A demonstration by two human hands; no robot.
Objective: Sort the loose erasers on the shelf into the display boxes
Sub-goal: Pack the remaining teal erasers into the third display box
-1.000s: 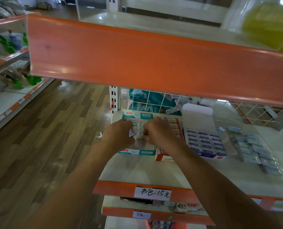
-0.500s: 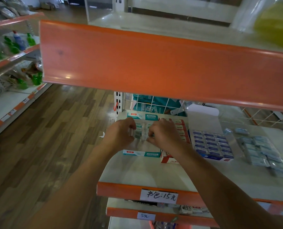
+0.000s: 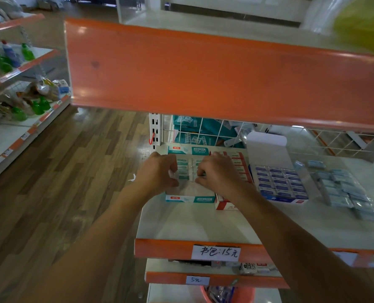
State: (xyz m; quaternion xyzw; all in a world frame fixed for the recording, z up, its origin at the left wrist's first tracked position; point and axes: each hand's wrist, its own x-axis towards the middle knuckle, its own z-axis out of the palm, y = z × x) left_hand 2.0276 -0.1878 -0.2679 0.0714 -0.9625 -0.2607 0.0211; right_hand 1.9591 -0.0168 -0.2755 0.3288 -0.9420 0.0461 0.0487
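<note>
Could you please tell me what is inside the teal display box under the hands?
Rows of teal-labelled erasers fill the far part of the teal display box. The left hand and right hand cover its sides, hiding what lies beneath.

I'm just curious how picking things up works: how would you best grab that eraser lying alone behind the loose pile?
Probably from above, pinching its two long edges: the eraser lies flat on the shelf, apart from the pile, with its sides free.
</note>
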